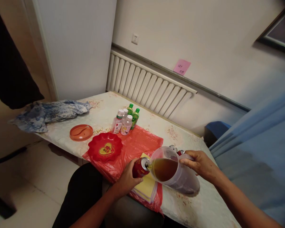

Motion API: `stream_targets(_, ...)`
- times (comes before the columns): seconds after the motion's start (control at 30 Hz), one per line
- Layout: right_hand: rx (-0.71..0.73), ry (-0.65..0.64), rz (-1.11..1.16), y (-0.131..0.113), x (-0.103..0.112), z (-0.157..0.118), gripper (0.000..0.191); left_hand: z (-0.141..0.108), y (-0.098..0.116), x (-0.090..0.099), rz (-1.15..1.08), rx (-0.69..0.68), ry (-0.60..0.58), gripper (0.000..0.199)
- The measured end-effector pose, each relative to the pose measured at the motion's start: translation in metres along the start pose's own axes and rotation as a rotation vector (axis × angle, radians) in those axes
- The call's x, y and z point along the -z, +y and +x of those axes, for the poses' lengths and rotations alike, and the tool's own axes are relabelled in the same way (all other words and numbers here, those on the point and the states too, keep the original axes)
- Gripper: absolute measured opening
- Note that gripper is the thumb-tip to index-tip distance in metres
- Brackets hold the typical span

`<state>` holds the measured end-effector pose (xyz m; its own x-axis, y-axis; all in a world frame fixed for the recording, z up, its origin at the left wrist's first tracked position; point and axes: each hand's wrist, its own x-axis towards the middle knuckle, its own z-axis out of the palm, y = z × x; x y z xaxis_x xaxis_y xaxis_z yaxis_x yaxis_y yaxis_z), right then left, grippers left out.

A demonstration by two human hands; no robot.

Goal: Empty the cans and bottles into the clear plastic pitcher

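My left hand [127,179] is wrapped round a red can [139,168], tilted with its open top facing right. My right hand [200,164] grips the handle of a clear plastic pitcher [180,182] that lies tipped toward the can. Brown liquid [165,169] fills much of the pitcher's mouth, and its spout meets the can's top. Beneath them lie a yellow cloth [146,187] and a red plastic sheet [142,142]. More cans [173,148] stand partly hidden behind the pitcher.
On the table [180,205] are a red scalloped plate [93,147], an orange round dish [81,138], clear bottles [126,125], green bottles [135,117] and a blue-white cloth [59,112]. A radiator [142,84] lies behind; a blue curtain [258,152] hangs at right.
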<state>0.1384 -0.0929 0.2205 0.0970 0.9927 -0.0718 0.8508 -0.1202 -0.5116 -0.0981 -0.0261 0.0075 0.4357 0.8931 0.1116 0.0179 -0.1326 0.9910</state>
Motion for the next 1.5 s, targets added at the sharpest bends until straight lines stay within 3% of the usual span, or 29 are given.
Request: stream_targets(1.5,0.016,-0.069,0.028,0.001,-0.006,0.008,0.034,0.0,-0.009,0.002,-0.03,0.01,0.022,0.073)
